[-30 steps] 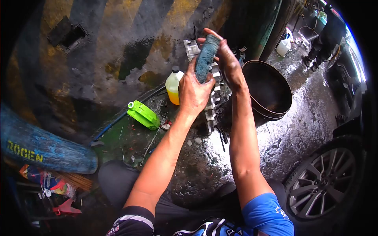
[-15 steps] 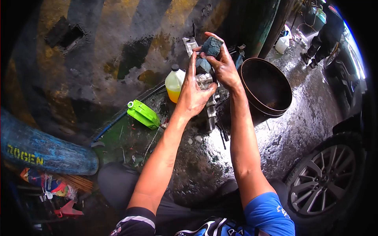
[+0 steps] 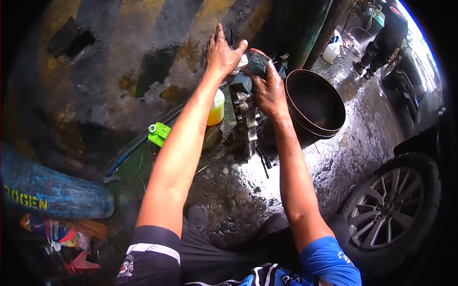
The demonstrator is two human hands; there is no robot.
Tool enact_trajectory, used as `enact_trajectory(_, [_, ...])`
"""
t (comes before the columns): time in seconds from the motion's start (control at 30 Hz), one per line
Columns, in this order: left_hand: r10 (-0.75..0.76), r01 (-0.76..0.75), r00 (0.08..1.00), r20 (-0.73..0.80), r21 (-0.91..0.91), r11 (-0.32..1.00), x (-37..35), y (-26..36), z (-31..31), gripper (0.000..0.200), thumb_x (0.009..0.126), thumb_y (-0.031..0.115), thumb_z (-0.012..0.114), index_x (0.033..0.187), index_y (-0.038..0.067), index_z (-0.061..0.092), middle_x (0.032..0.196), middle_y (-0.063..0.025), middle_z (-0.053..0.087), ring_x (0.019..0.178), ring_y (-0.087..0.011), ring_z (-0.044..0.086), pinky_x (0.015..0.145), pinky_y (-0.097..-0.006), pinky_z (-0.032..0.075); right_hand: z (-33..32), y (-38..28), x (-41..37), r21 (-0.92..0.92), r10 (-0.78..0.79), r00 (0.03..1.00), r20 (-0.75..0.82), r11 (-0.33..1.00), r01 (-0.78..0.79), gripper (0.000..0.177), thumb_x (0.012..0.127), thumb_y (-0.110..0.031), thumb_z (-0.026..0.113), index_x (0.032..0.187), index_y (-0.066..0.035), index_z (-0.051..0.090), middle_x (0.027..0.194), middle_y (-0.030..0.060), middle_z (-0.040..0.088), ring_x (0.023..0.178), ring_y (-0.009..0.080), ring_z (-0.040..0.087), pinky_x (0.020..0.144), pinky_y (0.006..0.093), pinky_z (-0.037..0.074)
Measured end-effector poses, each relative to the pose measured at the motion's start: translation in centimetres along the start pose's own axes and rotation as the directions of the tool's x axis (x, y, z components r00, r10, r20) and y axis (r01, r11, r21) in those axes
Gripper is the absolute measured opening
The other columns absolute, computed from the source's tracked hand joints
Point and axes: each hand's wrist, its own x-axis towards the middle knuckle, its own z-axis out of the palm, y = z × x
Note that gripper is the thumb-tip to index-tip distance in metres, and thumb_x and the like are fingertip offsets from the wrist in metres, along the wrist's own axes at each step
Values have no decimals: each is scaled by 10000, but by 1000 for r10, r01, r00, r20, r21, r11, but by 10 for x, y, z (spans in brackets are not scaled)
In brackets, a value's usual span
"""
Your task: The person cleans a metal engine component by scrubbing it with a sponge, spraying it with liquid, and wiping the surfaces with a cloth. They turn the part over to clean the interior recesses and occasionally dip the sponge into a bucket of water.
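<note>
My right hand [image 3: 273,95] grips a dark blue-grey, sponge-like block [image 3: 258,64] between thumb and fingers. A second blue-grey chunk [image 3: 242,83] sits just below it, beside the thumb and over the upper end of a long metal part [image 3: 249,125] with stepped, toothed edges. Stretched out forward, my left hand [image 3: 222,57] holds nothing, its fingers extended and its thumb apart. It is up and to the left of the block, near the far end of the metal part. Behind my left forearm, a jug of yellow liquid [image 3: 216,110] is partly hidden.
To the right of the metal part stands a round, rusty-rimmed drum [image 3: 316,102]. A green bottle [image 3: 159,134] lies left of my forearm. A blue gas cylinder [image 3: 57,183] is at the left, a car wheel [image 3: 389,207] at the right. Another person [image 3: 389,35] stands at the far right.
My left hand has come away from the blocks and reached forward and left, its fingers spreading. My right hand keeps hold of the block, slightly lower. The view has shifted a little.
</note>
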Motion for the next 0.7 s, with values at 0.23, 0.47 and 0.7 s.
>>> enact_trajectory(0.23, [-25,43,962,270,-61,997,16,-33,25,435,712,161,724,1122,37,648,996,-114,703,1014,-282,646,925,-393,509,-15,-61,-22,-308,-201,919,-339,947,94,696,905,-2,655,1504,-167,341,1038,147,716,959,247,718,807,374,567])
enact_trajectory(0.47, [-33,84,972,231,-213,973,11,-31,30,271,750,122,679,1012,54,670,926,-93,693,1076,-300,570,990,-419,432,-20,-64,-48,-590,47,990,-135,798,-119,470,922,-203,694,1372,-120,587,1114,181,671,1003,288,670,884,379,523])
enact_trajectory(0.7, [-106,102,994,-22,-151,983,7,-23,40,256,929,270,643,1042,42,670,1023,-182,686,1106,-334,553,1064,-440,331,17,-51,-58,-593,-131,985,-110,804,40,212,904,-55,653,1114,-31,670,1008,159,611,938,344,622,804,412,505])
